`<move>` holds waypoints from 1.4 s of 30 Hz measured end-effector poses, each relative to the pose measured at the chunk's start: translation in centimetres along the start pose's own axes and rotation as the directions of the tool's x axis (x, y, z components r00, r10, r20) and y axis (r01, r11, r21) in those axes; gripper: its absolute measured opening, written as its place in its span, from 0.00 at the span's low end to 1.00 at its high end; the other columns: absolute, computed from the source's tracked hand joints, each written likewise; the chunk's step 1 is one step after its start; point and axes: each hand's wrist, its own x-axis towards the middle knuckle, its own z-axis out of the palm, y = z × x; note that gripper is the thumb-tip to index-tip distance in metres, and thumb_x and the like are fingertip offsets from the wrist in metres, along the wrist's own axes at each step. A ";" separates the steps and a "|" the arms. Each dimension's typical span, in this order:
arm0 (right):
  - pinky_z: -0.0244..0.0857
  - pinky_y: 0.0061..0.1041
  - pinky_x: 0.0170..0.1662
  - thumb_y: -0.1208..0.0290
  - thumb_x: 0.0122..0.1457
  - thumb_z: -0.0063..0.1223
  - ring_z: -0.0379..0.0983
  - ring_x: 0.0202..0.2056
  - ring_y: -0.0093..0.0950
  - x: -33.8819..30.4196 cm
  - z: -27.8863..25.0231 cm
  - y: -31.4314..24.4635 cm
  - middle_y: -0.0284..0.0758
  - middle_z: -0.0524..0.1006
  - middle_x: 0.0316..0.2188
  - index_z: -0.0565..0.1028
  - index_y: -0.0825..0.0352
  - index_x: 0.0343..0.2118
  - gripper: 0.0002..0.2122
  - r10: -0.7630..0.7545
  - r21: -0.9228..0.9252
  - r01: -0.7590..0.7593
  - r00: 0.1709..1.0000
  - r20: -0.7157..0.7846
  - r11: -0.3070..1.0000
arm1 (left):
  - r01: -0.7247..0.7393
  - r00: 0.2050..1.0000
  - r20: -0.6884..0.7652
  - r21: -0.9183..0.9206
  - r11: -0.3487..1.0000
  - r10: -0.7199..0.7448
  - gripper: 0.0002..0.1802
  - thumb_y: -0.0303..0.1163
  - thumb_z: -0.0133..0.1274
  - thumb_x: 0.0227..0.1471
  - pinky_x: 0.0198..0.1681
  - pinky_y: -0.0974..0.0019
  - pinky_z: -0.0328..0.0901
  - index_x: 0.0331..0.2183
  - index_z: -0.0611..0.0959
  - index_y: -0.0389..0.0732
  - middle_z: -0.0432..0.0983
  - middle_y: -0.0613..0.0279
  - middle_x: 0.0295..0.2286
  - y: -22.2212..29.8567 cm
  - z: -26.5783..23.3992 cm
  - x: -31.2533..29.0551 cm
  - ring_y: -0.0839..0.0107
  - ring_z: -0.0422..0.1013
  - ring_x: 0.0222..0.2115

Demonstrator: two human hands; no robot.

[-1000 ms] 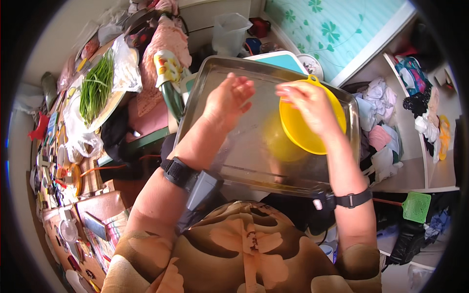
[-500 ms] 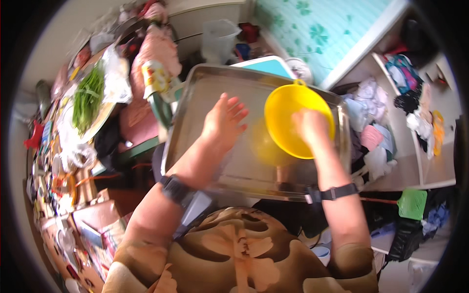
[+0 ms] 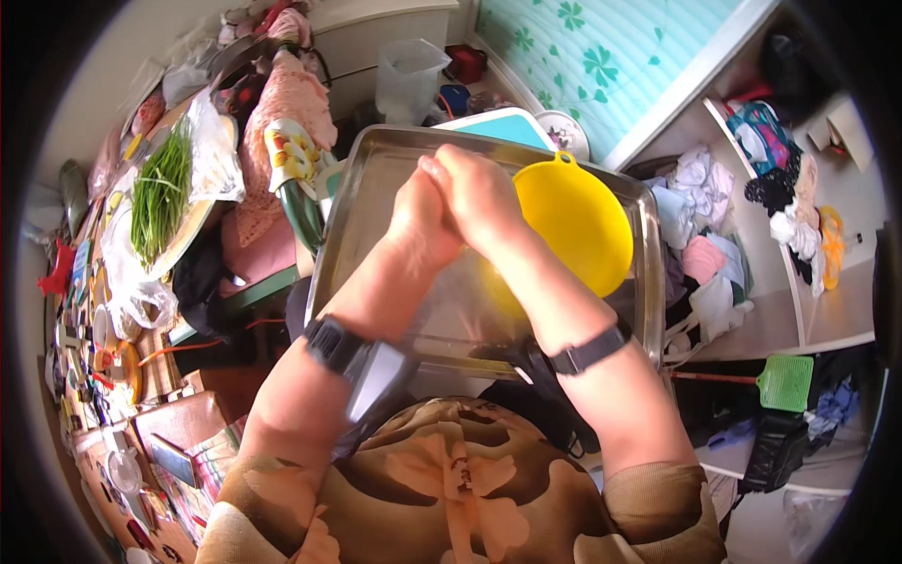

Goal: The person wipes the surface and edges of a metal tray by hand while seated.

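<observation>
My left hand (image 3: 420, 214) and my right hand (image 3: 479, 197) are pressed together above a large rectangular metal tray (image 3: 376, 141). The right hand's fingers close over the left hand's. Whatever may lie between the palms is hidden. On the right half of the tray stands a round yellow plastic bowl (image 3: 578, 226) with a small hanging loop at its far edge. My right wrist and forearm cover part of its near left side. Neither hand grips the bowl.
A bunch of long green stalks (image 3: 162, 193) lies on a cluttered surface at the left, beside a white plastic bag (image 3: 214, 155). Clothes (image 3: 700, 254) are heaped on the shelf at right. A green fly swatter (image 3: 785, 383) juts out below them. Behind the tray stands a translucent bin (image 3: 412, 80).
My right hand has left the yellow bowl and moved left to my left hand. The left hand, spread open before, is now closed together with the right one.
</observation>
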 end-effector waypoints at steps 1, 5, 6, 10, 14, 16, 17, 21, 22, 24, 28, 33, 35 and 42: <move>0.65 0.39 0.39 0.63 0.58 0.49 0.71 0.36 0.43 -0.1 0.1 0.4 0.39 0.73 0.29 0.71 0.64 0.27 0.09 -0.001 -0.176 -0.004 1.000 -0.027 0.984 | -0.016 0.997 -0.078 0.025 1.000 0.018 0.24 0.47 0.31 0.63 0.55 0.52 0.59 0.44 0.74 0.39 0.72 0.55 0.45 -0.2 1.0 -0.7 0.59 0.66 0.48; 0.62 0.34 0.46 0.63 0.56 0.48 0.66 0.45 0.35 -0.5 -0.1 0.2 0.36 0.73 0.39 0.74 0.63 0.36 0.10 0.028 -0.315 -0.047 0.998 -0.062 0.948 | -0.140 0.942 -0.274 0.210 0.968 0.195 0.29 0.50 0.34 0.63 0.53 0.62 0.60 0.51 0.71 0.35 0.69 0.54 0.48 -3.2 3.1 -1.5 0.66 0.64 0.49; 0.61 0.32 0.48 0.63 0.57 0.48 0.66 0.46 0.32 -0.6 0.4 0.8 0.36 0.74 0.40 0.75 0.63 0.39 0.12 0.081 -0.080 -0.094 0.986 -0.146 0.992 | -0.143 0.942 -0.270 0.212 0.967 0.198 0.29 0.50 0.34 0.63 0.53 0.62 0.60 0.51 0.71 0.35 0.69 0.54 0.48 -2.7 2.5 -1.7 0.66 0.64 0.49; 0.59 0.23 0.52 0.69 0.60 0.45 0.66 0.49 0.22 0.9 1.4 -1.0 0.39 0.75 0.44 0.74 0.66 0.46 0.14 0.470 0.743 -0.455 0.856 0.214 0.491 | -0.233 0.966 -0.126 -0.030 0.972 0.227 0.23 0.44 0.37 0.63 0.50 0.66 0.62 0.48 0.73 0.35 0.72 0.57 0.44 -0.7 2.1 -1.5 0.69 0.66 0.45; 0.63 0.24 0.52 0.79 0.57 0.41 0.72 0.45 0.26 1.5 -1.4 -0.6 0.39 0.76 0.42 0.72 0.72 0.47 0.15 0.073 0.713 -0.216 0.971 0.227 0.667 | -0.179 0.981 0.068 -0.041 0.983 0.182 0.15 0.42 0.38 0.63 0.50 0.66 0.61 0.39 0.74 0.43 0.73 0.65 0.38 0.8 2.4 -1.7 0.72 0.69 0.42; 0.64 0.24 0.50 0.76 0.59 0.43 0.72 0.45 0.26 2.0 -2.3 -0.7 0.38 0.76 0.42 0.73 0.71 0.45 0.13 0.073 0.831 -0.329 0.940 0.332 0.449 | -0.275 0.933 0.231 -0.038 0.961 0.277 0.14 0.41 0.39 0.63 0.52 0.66 0.61 0.42 0.73 0.43 0.72 0.64 0.40 0.7 1.8 -2.8 0.71 0.68 0.44; 0.65 0.22 0.46 0.75 0.59 0.45 0.72 0.40 0.23 2.2 -2.5 -0.1 0.36 0.77 0.38 0.74 0.71 0.41 0.10 0.138 0.874 -0.350 0.937 0.321 0.337 | -0.273 0.932 0.238 -0.034 0.961 0.273 0.14 0.41 0.39 0.63 0.52 0.66 0.61 0.42 0.73 0.43 0.72 0.64 0.40 0.7 2.0 -2.7 0.71 0.68 0.44; 0.66 0.23 0.38 0.67 0.62 0.45 0.73 0.34 0.24 1.9 -1.7 0.5 0.36 0.77 0.31 0.75 0.70 0.35 0.11 0.419 0.864 -0.445 0.849 0.323 0.235 | -0.199 0.943 0.278 0.040 0.979 0.180 0.25 0.47 0.40 0.62 0.58 0.63 0.54 0.50 0.70 0.37 0.68 0.58 0.49 -0.4 2.9 -4.4 0.66 0.62 0.52; 0.66 0.24 0.37 0.65 0.63 0.44 0.73 0.33 0.25 2.3 -1.4 -0.2 0.37 0.77 0.30 0.75 0.70 0.34 0.12 0.514 0.839 -0.502 0.787 0.341 0.211 | -0.272 0.930 0.291 0.137 0.953 0.224 0.29 0.49 0.39 0.61 0.60 0.63 0.50 0.54 0.67 0.36 0.64 0.56 0.53 -0.6 2.9 -4.8 0.65 0.59 0.55; 0.67 0.30 0.36 0.56 0.63 0.44 0.74 0.28 0.30 2.0 -1.7 -1.4 0.39 0.78 0.26 0.75 0.71 0.28 0.20 0.648 0.685 -0.583 0.732 0.209 0.438 | -0.257 0.921 0.349 0.221 0.941 0.170 0.36 0.56 0.36 0.60 0.62 0.62 0.47 0.58 0.62 0.36 0.59 0.55 0.57 -0.3 2.8 -5.3 0.65 0.55 0.58; 0.66 0.40 0.38 0.53 0.63 0.39 0.75 0.30 0.44 1.8 -1.3 0.7 0.47 0.78 0.26 0.76 0.71 0.27 0.23 0.461 0.387 -0.380 0.876 -0.143 0.840 | -0.263 0.895 0.429 0.282 0.923 0.124 0.42 0.61 0.31 0.59 0.61 0.61 0.46 0.59 0.60 0.36 0.60 0.56 0.57 -0.5 3.1 -5.9 0.65 0.55 0.58; 0.65 0.46 0.41 0.54 0.63 0.36 0.74 0.38 0.49 1.8 0.6 0.5 0.52 0.77 0.32 0.77 0.69 0.31 0.22 0.350 0.209 -0.340 0.937 -0.013 0.917 | -0.221 0.927 0.361 0.319 0.921 0.098 0.43 0.63 0.27 0.58 0.60 0.60 0.47 0.58 0.62 0.36 0.63 0.57 0.55 0.4 2.0 -6.1 0.65 0.58 0.56; 0.65 0.42 0.40 0.60 0.63 0.37 0.74 0.36 0.47 1.1 3.2 -0.4 0.54 0.75 0.32 0.74 0.73 0.31 0.19 0.207 0.572 -0.093 0.968 -0.138 0.815 | -0.164 0.956 0.276 0.235 0.958 0.096 0.40 0.62 0.31 0.58 0.57 0.62 0.52 0.55 0.66 0.36 0.67 0.58 0.51 1.2 1.0 -4.9 0.67 0.62 0.53; 0.54 0.31 0.57 0.50 0.65 0.33 0.63 0.55 0.36 -1.3 2.3 -1.9 0.47 0.65 0.52 0.63 0.73 0.52 0.27 -0.070 0.462 -0.065 0.961 0.267 0.885 | -0.293 0.952 -0.035 0.170 0.941 0.303 0.16 0.50 0.43 0.60 0.35 0.62 0.65 0.32 0.74 0.48 0.72 0.67 0.28 2.6 -2.1 0.5 0.68 0.69 0.30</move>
